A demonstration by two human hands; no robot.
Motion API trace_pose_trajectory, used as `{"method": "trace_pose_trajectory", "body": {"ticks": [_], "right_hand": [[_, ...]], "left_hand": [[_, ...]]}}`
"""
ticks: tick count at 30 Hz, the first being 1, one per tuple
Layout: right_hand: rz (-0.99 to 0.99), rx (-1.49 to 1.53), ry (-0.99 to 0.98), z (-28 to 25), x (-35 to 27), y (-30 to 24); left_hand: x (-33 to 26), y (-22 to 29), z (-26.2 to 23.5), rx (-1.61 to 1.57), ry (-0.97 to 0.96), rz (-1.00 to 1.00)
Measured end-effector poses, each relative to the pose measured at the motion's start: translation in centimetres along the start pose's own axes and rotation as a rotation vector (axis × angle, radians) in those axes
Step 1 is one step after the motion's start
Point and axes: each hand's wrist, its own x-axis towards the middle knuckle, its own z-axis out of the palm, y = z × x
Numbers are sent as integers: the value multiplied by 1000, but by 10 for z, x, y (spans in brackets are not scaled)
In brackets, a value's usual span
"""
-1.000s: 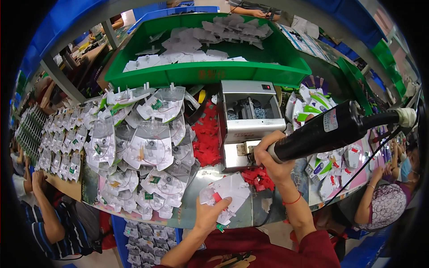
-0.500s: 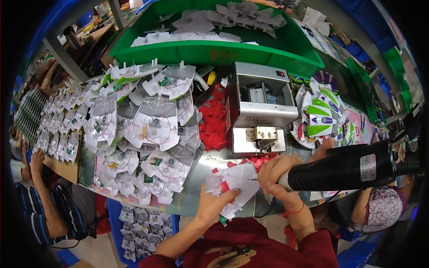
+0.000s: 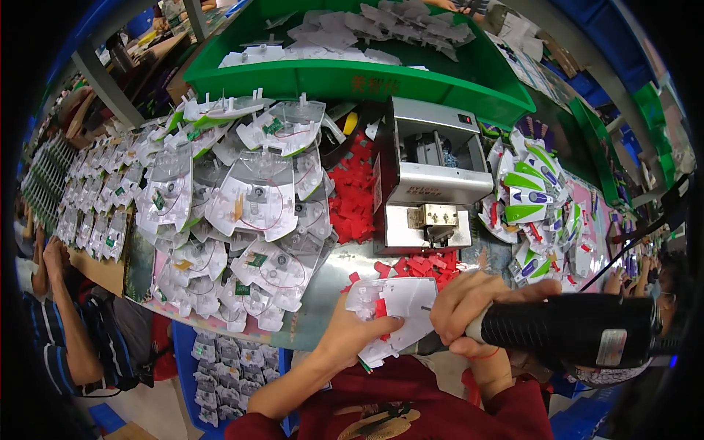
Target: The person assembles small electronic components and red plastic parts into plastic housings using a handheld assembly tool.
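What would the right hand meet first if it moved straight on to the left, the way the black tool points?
Most likely the white plastic shell, which the left hand steadies directly before the right hand and its black power screwdriver. Depth is unclear.

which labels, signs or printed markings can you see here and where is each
Pale rectangular sticker on the black electric screwdriver's barrel, held in the right hand.
Red printed marking on the green bin's front wall, centre top.
Dark line of print on the grey metal machine's front, centre.
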Motion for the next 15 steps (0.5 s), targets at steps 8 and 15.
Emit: {"method": "trace_pose_trajectory", "body": {"ticks": [8,15], "right_hand": [[-206,-196,252,-33,12,20],[-41,-493,358,-41,25,36]], "left_hand": [[18,-21,-7,35,4,49],[18,-27,-12,-19,-37,-80]]}}
